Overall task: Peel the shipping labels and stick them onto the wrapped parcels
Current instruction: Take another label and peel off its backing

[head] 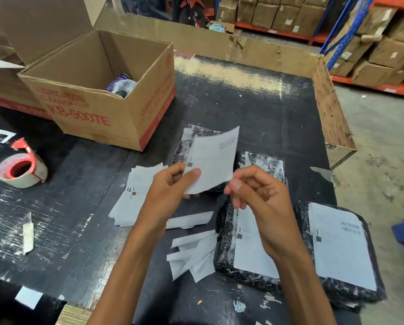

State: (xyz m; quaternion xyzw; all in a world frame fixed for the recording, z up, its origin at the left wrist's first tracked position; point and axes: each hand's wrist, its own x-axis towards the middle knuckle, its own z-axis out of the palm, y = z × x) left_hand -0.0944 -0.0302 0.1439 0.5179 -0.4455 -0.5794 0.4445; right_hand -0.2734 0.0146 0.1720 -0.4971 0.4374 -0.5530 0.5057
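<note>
Left hand [170, 186] pinches shipping label [211, 158] between thumb and fingers, raised above black table [255, 109]. Right hand [259, 198] curled at label's near right corner; cannot tell whether it grips anything. Unlabelled parcels [266, 165] lie just beyond hands. Labelled parcels [344, 249] lie near right. Label stack [135, 191] left of hands. Backing strips [194, 252] near centre. Tape roll [20, 170] left. Open cardboard box [102, 90] far left.

The open cardboard box [98, 106] reads "LUBRICATION CLEANER KB-9007E" in red; print on the labels is illegible.
</note>
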